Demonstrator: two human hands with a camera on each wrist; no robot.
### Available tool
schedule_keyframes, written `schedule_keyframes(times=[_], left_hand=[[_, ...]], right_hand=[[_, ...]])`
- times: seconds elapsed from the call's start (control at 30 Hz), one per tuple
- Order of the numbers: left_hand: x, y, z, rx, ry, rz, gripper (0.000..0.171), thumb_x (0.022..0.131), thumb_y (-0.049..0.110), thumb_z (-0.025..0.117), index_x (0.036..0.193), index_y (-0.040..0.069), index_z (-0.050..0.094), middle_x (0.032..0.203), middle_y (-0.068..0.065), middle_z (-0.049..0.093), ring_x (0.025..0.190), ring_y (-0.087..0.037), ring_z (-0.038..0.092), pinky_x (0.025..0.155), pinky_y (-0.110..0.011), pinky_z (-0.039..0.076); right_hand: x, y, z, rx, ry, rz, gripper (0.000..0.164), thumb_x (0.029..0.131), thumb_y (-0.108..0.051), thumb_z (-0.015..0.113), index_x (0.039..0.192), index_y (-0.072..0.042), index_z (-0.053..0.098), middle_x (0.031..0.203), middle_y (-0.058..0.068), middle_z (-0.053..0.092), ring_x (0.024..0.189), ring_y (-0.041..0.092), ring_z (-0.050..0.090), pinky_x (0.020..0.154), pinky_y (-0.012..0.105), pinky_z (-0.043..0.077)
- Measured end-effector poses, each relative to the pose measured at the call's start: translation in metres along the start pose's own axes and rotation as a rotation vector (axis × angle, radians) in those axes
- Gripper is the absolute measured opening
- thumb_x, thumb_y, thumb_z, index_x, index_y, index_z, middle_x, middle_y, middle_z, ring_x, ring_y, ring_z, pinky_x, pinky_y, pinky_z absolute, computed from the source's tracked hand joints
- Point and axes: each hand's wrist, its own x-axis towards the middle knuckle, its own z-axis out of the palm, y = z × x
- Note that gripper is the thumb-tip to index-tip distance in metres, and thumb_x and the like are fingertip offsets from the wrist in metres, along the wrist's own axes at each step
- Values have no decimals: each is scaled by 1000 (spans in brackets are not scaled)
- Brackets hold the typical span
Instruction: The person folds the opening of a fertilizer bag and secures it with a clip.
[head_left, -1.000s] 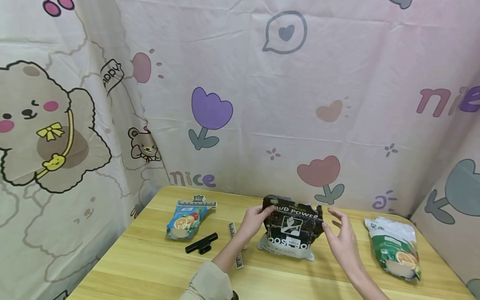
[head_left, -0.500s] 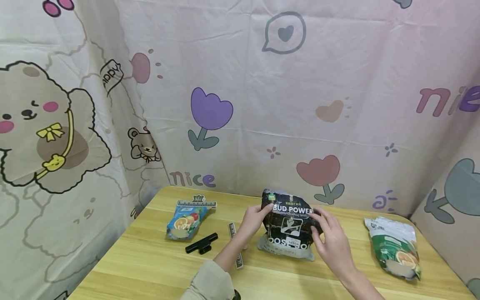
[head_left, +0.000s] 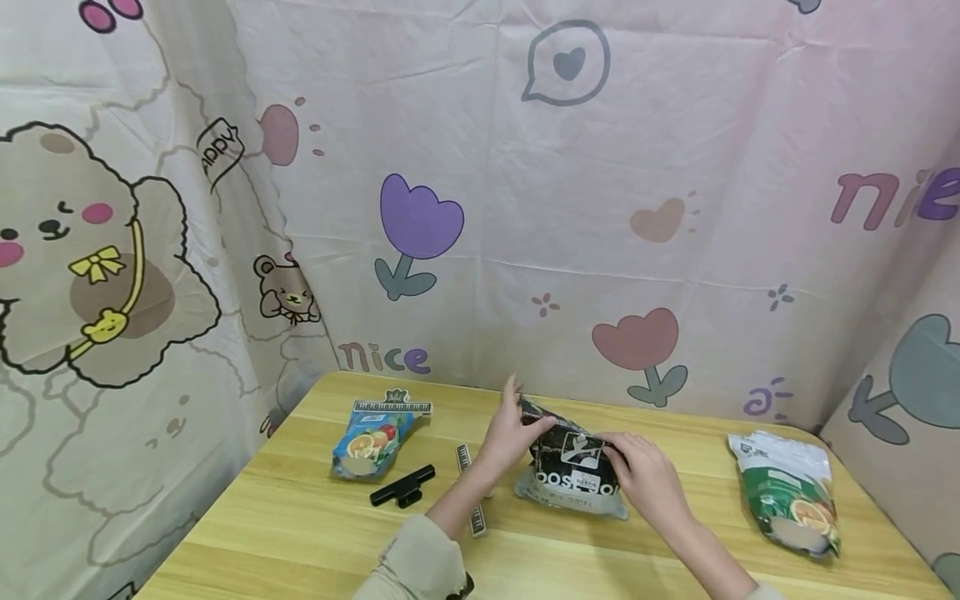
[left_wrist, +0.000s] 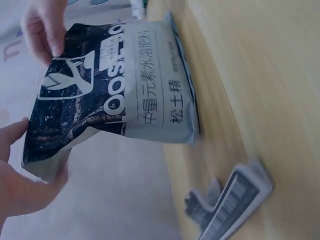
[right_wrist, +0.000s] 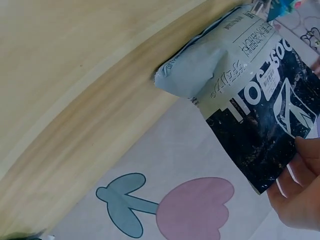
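A black and pale grey plastic bag (head_left: 573,479) with white lettering stands on the table, its top folded over in the head view. My left hand (head_left: 508,435) pinches the fold's left end, thumb in front and fingers behind. At the right end, my right hand (head_left: 651,477) pinches the folded edge. In the right wrist view, the fingers (right_wrist: 295,175) of that hand lie behind the black bag top. The left wrist view shows the bag's grey lower part (left_wrist: 157,82) with dark printed characters.
Left of the bag lie a piano-key patterned clip (head_left: 477,520), partly behind my left forearm, and a black bag clip (head_left: 403,487). A blue fruit-print bag (head_left: 369,446) carries a keyboard clip (head_left: 393,407) at its top. A green and white bag (head_left: 787,496) lies at the right.
The bag's upper part has been folded down, hiding the top lettering. My right hand has moved left from beside the bag onto its edge. My left fingers have shifted upward.
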Motion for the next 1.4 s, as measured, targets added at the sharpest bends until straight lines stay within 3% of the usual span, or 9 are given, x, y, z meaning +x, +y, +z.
schedule_keyframes(times=[0.1,0.2,0.3,0.43,0.53,0.63,0.8,1.03,1.4], left_hand=[[1,6,0,333,-27,276,57,79,21,73,128,4,50,127,-8,52,118,-25,46,99,-37,34],[2,14,2,672,-68,540,27,79,20,72,105,14,67,101,2,66,93,-13,60,81,-25,45],[2,22,7,870,-139,629,14,81,21,70,95,20,70,85,8,67,68,-7,60,54,-16,43],[4,30,16,1025,-245,535,4,80,24,71,83,22,69,70,10,62,55,-6,51,43,-19,36],[7,33,23,1112,-328,449,7,78,24,72,73,23,66,62,10,55,54,-6,46,44,-21,38],[9,33,28,1168,-385,410,7,76,24,74,73,25,68,61,10,54,54,-6,46,46,-22,40],[14,31,33,1182,-434,375,8,74,27,77,76,25,69,63,11,54,56,-5,44,48,-21,40],[17,24,35,1150,-419,391,8,72,29,78,75,26,71,63,13,56,55,-3,43,49,-19,41],[15,18,34,1120,-398,390,11,74,19,75,67,24,69,57,12,50,52,-5,36,46,-19,37]], right_hand=[[2,0,0,12,-14,28,23,75,4,71,93,-9,68,89,4,67,79,22,63,67,40,51],[5,1,-1,23,-42,44,21,75,4,71,90,-9,68,86,4,67,77,21,63,65,39,51],[8,2,-4,43,-102,76,18,75,1,72,87,-12,67,83,0,66,74,18,62,62,37,51],[12,4,-4,73,-244,107,13,79,-11,72,86,-18,64,78,-9,62,66,9,56,57,32,46],[12,6,-1,59,-350,65,9,81,-17,70,88,-18,64,73,-12,59,57,3,48,50,27,40],[10,9,5,14,-380,15,10,79,-19,71,88,-16,67,68,-12,59,51,0,41,45,23,35],[7,11,12,-40,-334,48,8,74,-21,75,80,-20,70,61,-12,57,47,2,38,41,23,31],[2,13,21,-92,-224,51,9,68,-21,79,74,-21,72,65,-5,65,49,13,54,40,25,34],[-1,11,27,-119,-176,46,10,66,-22,79,73,-21,72,57,-6,62,41,5,36,35,23,26]])
